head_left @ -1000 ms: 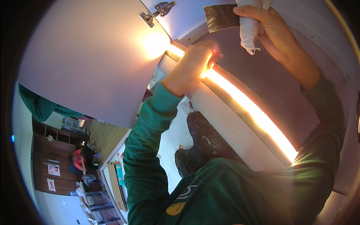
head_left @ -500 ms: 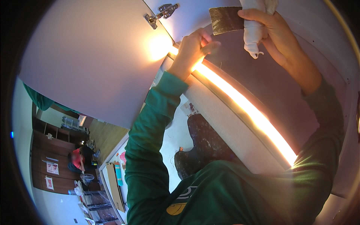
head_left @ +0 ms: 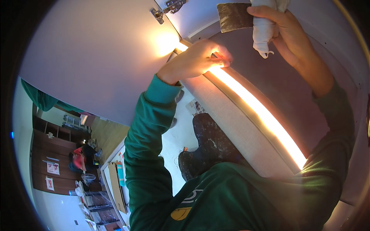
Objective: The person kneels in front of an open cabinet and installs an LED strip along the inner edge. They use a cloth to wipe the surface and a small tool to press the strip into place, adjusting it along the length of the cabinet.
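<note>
My left hand [head_left: 202, 56] is at the glowing light strip [head_left: 259, 112] that runs diagonally along a pale panel edge; its fingers are curled, and whatever they hold is hidden. At the upper right my right hand [head_left: 290, 32] grips a white cloth bundle [head_left: 261, 40], with a dark, worn square sheet [head_left: 233, 17] at my thumb, sticking out to the left. A pale cabinet door [head_left: 88, 65] hangs open on a metal hinge [head_left: 167, 10] at the upper left, lit brightly where the strip meets it.
At lower left, beyond the door, a person in red and black [head_left: 83, 158] bends beside dark wooden cabinets [head_left: 46, 154]. A long cardboard piece [head_left: 116, 186] and shelving [head_left: 98, 204] stand nearby. A green cloth [head_left: 40, 96] hangs behind the door. My dark-trousered leg shows below the strip.
My left hand rose, then came down and tilted to the right, its fingers staying at the strip. My right hand, with cloth and sheet, shifted slightly right.
</note>
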`<action>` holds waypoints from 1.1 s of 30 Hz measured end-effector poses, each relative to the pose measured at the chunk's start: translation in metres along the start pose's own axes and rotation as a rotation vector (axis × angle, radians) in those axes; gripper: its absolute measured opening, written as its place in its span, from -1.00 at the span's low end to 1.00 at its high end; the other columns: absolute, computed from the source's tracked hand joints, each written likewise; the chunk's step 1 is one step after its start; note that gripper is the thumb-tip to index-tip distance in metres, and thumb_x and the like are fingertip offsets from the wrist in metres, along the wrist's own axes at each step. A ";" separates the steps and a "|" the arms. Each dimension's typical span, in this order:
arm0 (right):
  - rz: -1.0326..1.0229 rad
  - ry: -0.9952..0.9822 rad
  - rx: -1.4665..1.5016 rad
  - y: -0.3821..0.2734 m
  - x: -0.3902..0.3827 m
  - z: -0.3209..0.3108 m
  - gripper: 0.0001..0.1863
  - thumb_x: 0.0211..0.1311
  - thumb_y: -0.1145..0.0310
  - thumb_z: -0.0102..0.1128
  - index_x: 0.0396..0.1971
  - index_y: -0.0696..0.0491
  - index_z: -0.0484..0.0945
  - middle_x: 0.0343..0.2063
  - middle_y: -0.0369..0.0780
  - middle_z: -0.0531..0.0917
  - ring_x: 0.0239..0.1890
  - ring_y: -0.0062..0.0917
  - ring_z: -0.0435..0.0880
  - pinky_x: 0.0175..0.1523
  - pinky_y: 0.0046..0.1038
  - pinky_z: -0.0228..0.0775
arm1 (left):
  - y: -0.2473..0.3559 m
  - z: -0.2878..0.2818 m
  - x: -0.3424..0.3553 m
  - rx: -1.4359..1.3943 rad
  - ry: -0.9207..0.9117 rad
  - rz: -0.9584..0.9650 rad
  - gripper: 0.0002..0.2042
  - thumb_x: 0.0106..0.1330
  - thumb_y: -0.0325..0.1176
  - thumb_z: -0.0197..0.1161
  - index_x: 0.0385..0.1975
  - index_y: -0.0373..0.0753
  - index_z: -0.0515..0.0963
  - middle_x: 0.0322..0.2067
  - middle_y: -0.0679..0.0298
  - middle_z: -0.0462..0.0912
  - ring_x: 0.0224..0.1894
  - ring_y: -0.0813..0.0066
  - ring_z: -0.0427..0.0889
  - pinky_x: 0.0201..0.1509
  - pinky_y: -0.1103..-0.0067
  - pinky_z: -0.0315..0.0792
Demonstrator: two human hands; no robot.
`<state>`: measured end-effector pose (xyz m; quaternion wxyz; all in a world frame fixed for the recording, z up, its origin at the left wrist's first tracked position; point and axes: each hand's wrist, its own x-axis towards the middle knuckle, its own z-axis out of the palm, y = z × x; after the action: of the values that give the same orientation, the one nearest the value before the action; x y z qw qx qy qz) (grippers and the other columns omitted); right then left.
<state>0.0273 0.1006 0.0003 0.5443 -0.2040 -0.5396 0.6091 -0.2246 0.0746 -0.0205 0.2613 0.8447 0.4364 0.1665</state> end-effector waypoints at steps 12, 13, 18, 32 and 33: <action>-0.041 -0.023 0.004 0.000 0.003 -0.004 -0.60 0.20 0.50 0.33 -0.02 0.14 0.36 -0.42 -0.26 0.53 -0.54 -0.53 0.60 -0.58 -0.49 0.47 | 0.002 -0.001 0.006 -0.036 -0.063 0.118 -0.92 0.44 -0.48 0.24 -0.17 -0.34 0.58 -0.25 0.29 0.64 -0.16 0.51 0.62 -0.02 0.51 0.52; -0.043 -0.026 0.009 0.000 0.004 -0.004 -0.61 0.19 0.50 0.33 -0.03 0.14 0.37 -0.43 -0.26 0.53 -0.54 -0.53 0.60 -0.58 -0.49 0.47 | 0.001 0.001 0.005 -0.046 -0.052 0.151 -0.93 0.46 -0.50 0.22 -0.17 -0.34 0.57 -0.25 0.29 0.64 -0.16 0.51 0.62 -0.02 0.50 0.52; -0.024 -0.012 0.011 -0.002 0.003 -0.003 -0.67 0.20 0.47 0.35 -0.10 0.14 0.43 -0.46 -0.26 0.56 -0.55 -0.53 0.61 -0.57 -0.47 0.49 | 0.001 0.014 -0.004 0.122 0.104 0.289 -0.92 0.50 -0.52 0.18 -0.12 -0.35 0.55 -0.24 0.27 0.63 -0.17 0.49 0.62 0.01 0.51 0.53; 0.000 -0.016 -0.009 0.001 -0.004 0.003 -0.60 0.22 0.45 0.32 -0.01 0.14 0.37 -0.40 -0.26 0.53 -0.50 -0.55 0.61 -0.52 -0.47 0.53 | -0.047 0.016 0.027 -0.213 0.698 0.096 -0.90 0.36 -0.62 0.17 -0.22 -0.31 0.57 -0.42 0.23 0.71 -0.43 0.49 0.68 -0.33 0.53 0.53; -0.006 -0.020 -0.008 0.001 -0.005 0.002 -0.60 0.22 0.45 0.32 -0.01 0.14 0.37 -0.40 -0.26 0.53 -0.49 -0.55 0.60 -0.51 -0.47 0.53 | -0.054 0.006 0.037 -0.219 0.691 0.075 -0.92 0.36 -0.61 0.19 -0.23 -0.31 0.58 -0.44 0.23 0.71 -0.46 0.50 0.67 -0.35 0.54 0.52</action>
<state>0.0267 0.0952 -0.0014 0.5398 -0.1987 -0.5481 0.6072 -0.2355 0.1296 -0.0554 0.1811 0.7212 0.4471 0.4973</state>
